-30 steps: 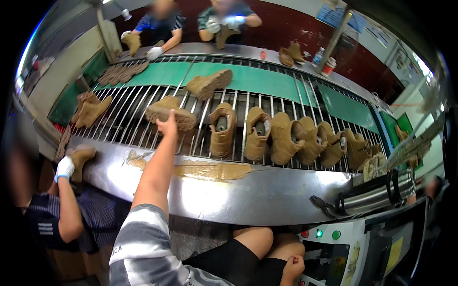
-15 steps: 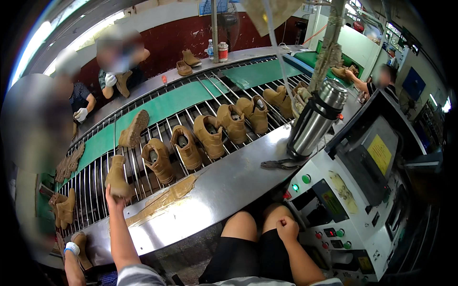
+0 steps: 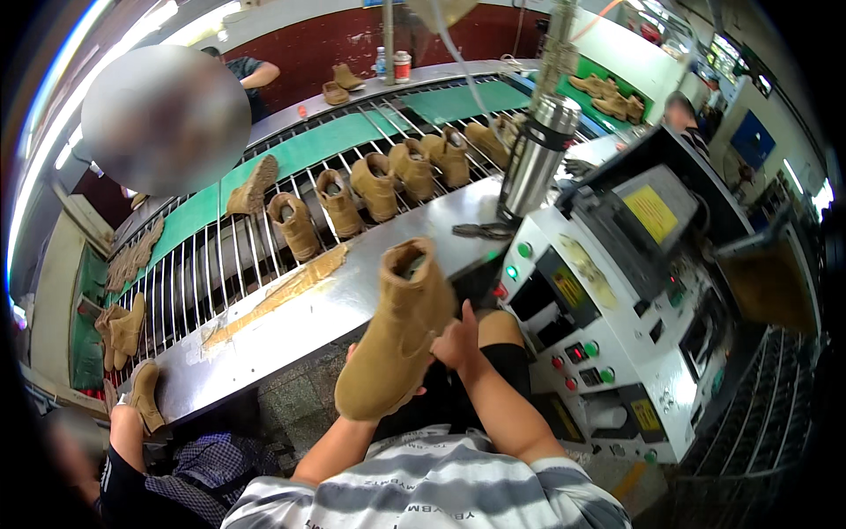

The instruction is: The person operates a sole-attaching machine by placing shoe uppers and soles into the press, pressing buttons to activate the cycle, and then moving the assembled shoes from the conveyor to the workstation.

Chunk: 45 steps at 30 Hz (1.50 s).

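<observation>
A tan ankle boot (image 3: 397,339) is held up in front of my body, toe toward me and its opening facing up and away. My left hand (image 3: 419,391) grips it from underneath and is mostly hidden behind it; a few fingertips show at the lower edge. Against the boot's right side is my right hand (image 3: 454,339), its fingers curled and one digit raised. Whatever those fingers may hold is hidden. Beyond the metal ledge (image 3: 352,273), a row of similar boots (image 3: 374,187) stands on the roller conveyor (image 3: 207,264).
A steel flask (image 3: 533,159) stands on the ledge beside a dark flat object (image 3: 483,231). On my right is a white control machine (image 3: 608,326) with buttons and a raised dark lid. To the left, a co-worker's arm (image 3: 128,432) reaches toward another boot (image 3: 145,397).
My left hand has lifted the boot off the conveyor and brought it toward me, to the right. My right hand has risen from my lap to the boot's side. The view has shifted.
</observation>
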### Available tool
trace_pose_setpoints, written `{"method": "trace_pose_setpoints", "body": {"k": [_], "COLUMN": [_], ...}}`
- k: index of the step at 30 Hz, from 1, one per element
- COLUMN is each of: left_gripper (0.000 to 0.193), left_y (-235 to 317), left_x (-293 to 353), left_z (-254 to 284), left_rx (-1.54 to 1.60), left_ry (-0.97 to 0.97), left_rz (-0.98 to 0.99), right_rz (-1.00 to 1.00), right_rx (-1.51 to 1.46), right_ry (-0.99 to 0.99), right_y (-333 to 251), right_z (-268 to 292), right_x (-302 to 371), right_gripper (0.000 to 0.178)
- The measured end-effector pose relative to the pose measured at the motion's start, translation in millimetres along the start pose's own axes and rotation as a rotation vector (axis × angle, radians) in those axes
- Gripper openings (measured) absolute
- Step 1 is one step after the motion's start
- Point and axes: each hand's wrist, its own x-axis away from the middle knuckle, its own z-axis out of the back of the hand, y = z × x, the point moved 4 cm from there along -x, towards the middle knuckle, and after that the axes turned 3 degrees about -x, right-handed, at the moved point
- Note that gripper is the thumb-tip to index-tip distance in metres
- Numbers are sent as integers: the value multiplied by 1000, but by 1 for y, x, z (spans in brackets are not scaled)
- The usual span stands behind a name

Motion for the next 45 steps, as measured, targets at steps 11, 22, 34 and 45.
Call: {"method": "trace_pose_setpoints", "body": {"k": [11,22,34,45], "left_gripper": [41,27,72,49], "left_y": [-110,-169,-224,-255], "left_x": [-46,-155,-112,-113], "left_z": [86,51,17,-30], "left_rx": [-289,-1057,-1257,-1379], "left_ry": [499,274,-204,-266], "left_rz": [223,517,23,248], "right_rz": [913,77,408,764], "right_rx": [750,-417,-110,339], "right_ry": [341,239,91,258], "right_y": [-133,-86,-106,-171], "right_z": [46,32,52,12], "right_x": [211,322,336,362], "right_gripper": [46,70,74,95]}}
